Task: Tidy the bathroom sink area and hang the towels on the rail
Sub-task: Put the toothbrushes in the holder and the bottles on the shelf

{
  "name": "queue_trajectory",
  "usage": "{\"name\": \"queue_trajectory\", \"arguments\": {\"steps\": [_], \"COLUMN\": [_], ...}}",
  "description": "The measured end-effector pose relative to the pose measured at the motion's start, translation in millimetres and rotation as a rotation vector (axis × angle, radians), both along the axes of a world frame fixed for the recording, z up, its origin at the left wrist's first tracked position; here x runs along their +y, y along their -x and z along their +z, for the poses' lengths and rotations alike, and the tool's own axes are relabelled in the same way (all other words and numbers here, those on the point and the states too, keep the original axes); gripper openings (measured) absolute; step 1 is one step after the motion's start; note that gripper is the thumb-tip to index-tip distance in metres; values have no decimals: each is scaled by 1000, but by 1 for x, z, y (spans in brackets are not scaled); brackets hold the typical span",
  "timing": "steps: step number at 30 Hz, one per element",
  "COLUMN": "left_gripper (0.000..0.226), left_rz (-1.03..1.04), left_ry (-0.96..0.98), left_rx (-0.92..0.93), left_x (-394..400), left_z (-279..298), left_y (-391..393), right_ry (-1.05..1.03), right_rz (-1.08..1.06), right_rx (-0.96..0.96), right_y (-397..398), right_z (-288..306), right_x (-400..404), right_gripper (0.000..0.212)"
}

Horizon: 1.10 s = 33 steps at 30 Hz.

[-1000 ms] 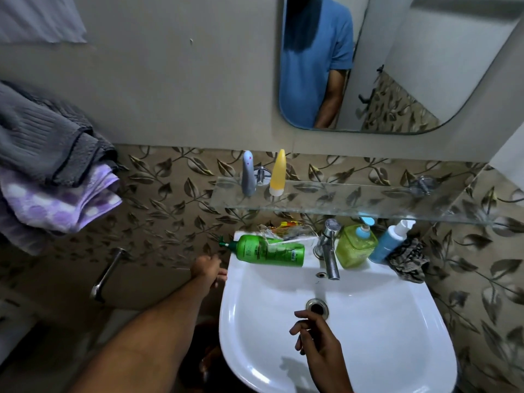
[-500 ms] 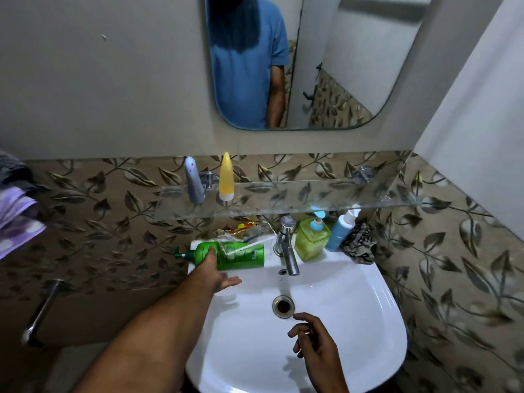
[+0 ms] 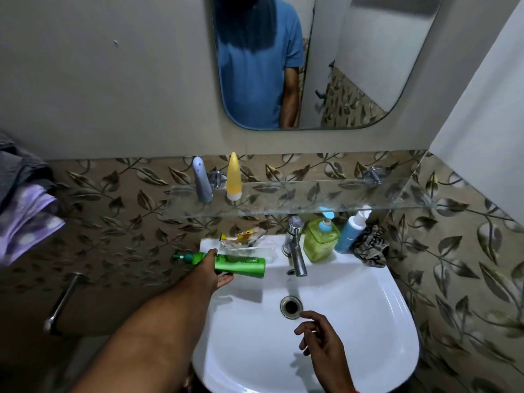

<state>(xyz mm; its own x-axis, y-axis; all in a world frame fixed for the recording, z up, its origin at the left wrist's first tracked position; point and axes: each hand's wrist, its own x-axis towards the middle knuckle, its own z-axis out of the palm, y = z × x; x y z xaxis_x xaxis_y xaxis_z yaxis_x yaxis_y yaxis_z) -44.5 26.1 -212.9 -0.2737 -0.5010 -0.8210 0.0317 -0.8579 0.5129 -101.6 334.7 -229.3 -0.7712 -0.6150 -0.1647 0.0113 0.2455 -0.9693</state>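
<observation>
A green pump bottle [image 3: 241,263] lies on its side at the back left of the white sink [image 3: 368,321]. My left hand [image 3: 211,272] wraps around it near the pump end. My right hand [image 3: 321,340] hovers over the basin just below the drain [image 3: 290,306], fingers loosely curled and holding nothing. A grey towel [image 3: 19,168] and a purple patterned towel [image 3: 25,222] hang bunched at the far left edge. A crumpled dark patterned cloth [image 3: 370,248] sits at the sink's back right corner.
A glass shelf [image 3: 312,199] above the chrome tap [image 3: 296,248] carries a grey tube [image 3: 202,180] and a yellow tube [image 3: 234,177]. A yellow-green soap dispenser [image 3: 320,241], a blue bottle [image 3: 350,232] and a clear wrapper [image 3: 243,239] stand behind the basin. A chrome rail [image 3: 61,303] is low left.
My left hand moved from the sink's left edge onto the green bottle and closed around it. The view swung right, so the towels slid towards the left edge. My right hand stayed put.
</observation>
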Motion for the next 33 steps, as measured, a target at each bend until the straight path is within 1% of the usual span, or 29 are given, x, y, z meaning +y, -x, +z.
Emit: {"name": "queue_trajectory", "arguments": {"steps": [5, 8, 11, 15, 17, 18, 20, 21, 24, 26, 28, 29, 31, 33], "left_gripper": [32, 42, 38, 36, 42, 49, 62, 64, 62, 63, 64, 63, 62, 56], "left_rz": [16, 39, 60, 123, 130, 118, 96, 98, 100, 29, -28, -54, -131, -220], "left_ry": [35, 49, 63, 30, 54, 87, 197, 282, 640, 858, 1058, 1154, 1351, 1552], "left_rx": [-42, -37, -39, -31, -28, -56, -192, -280, -595, -704, -722, -714, -654, -547], "left_x": [-5, -5, -1, 0, -1, -2, -3, -3, 6, 19, 34, 43, 64, 87], "left_z": [8, 11, 10, 6, 3, 1, -1, 0, 12, 26, 38, 45, 62, 85], "left_y": [-15, -23, -31, -46, -55, -59, -66, -69, -81, -89, -93, -93, -87, -75], "right_ry": [17, 29, 19, -5, -10, -11, -5, 1, 24, 38, 41, 11, -59, -67], "right_rz": [64, 91, 108, 116, 120, 126, 148, 159, 198, 221, 273, 327, 441, 504], "right_rx": [-21, -32, -22, -15, -13, -10, 1, 10, 66, 147, 250, 317, 490, 616], "right_y": [-4, -5, -6, -11, -14, -15, -18, -18, -19, -21, -25, -27, -30, -35], "right_z": [3, 4, 2, 3, 6, 8, 12, 14, 20, 23, 29, 35, 48, 66], "right_x": [-16, -20, -18, -12, -11, -11, -12, -14, -21, -25, -32, -37, -47, -59], "right_gripper": [36, 35, 36, 36, 35, 35, 34, 34, 36, 36, 37, 44, 70, 90]}}
